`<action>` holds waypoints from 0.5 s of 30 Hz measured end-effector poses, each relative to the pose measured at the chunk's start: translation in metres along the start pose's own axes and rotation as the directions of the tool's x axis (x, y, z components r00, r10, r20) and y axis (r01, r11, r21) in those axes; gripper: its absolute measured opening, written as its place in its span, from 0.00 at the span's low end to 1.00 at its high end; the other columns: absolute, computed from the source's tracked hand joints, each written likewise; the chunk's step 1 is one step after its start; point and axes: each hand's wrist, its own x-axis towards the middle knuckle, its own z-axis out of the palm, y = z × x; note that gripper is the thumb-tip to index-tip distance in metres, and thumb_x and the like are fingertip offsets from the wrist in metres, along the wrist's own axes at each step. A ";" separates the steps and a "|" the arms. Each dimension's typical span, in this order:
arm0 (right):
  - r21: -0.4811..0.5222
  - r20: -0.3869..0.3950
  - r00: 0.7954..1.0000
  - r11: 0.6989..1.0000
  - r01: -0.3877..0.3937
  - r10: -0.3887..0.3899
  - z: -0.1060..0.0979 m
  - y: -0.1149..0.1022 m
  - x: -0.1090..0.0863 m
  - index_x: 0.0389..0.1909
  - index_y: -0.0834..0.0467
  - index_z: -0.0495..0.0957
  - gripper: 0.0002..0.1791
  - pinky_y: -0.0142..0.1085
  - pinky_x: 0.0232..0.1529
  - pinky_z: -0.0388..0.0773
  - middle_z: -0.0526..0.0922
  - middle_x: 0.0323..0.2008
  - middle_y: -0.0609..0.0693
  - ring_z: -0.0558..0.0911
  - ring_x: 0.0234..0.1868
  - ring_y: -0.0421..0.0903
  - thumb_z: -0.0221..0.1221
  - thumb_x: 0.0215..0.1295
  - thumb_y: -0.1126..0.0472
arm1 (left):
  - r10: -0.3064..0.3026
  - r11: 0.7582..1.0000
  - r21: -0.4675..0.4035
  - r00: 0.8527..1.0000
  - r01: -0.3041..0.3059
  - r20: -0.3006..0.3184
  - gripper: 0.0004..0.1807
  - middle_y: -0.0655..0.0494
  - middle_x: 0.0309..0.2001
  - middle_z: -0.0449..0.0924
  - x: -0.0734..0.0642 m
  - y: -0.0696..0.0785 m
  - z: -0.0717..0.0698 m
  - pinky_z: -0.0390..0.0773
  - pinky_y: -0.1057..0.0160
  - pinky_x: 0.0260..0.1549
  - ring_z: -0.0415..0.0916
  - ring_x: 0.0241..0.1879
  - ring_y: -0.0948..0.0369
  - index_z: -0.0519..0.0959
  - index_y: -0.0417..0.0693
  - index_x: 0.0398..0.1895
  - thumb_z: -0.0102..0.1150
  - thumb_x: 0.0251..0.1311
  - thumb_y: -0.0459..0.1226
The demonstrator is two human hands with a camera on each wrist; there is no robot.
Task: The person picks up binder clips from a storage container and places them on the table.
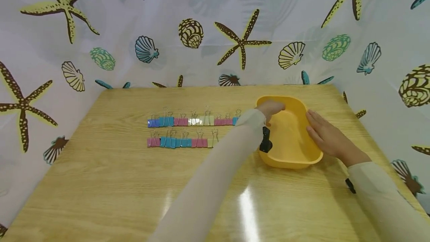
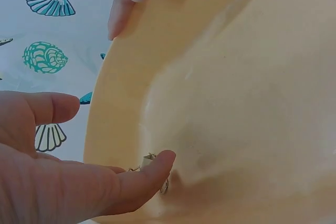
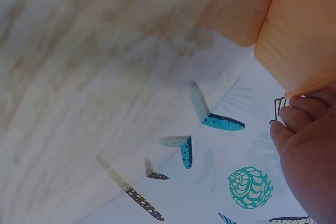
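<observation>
An orange plastic basin (image 1: 290,160) stands at the right of the table. My left hand (image 1: 270,108) reaches over its left side, thumb and forefinger apart in the left wrist view. Just past the thumb, a small cream binder clip (image 2: 148,161) with wire handles shows against the basin's inner wall, partly hidden by the thumb. My right hand (image 1: 330,141) holds the basin's right rim, thumb inside and fingers along the outside. In the right wrist view the fingers (image 3: 310,107) meet the rim. Left of the basin, binder clips lie in an upper row (image 1: 181,121) and a lower row (image 1: 183,142).
The wooden table (image 1: 134,189) is backed by a white cloth (image 1: 201,10) printed with starfish and shells, which also hangs along both sides. My left forearm (image 1: 208,182) crosses over the table and covers the right end of the clip rows.
</observation>
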 end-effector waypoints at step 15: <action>-0.006 -0.002 1.000 1.000 0.013 -0.013 0.001 -0.002 0.002 0.72 0.71 0.44 0.32 0.55 0.70 0.42 0.44 0.72 0.70 0.45 0.73 0.66 0.39 0.78 0.56 | 0.137 0.980 0.160 0.982 -0.115 -0.133 0.08 0.54 0.22 0.74 -0.001 -0.002 -0.004 0.67 0.66 0.19 0.67 0.19 0.60 0.78 0.40 0.28 0.62 0.59 0.36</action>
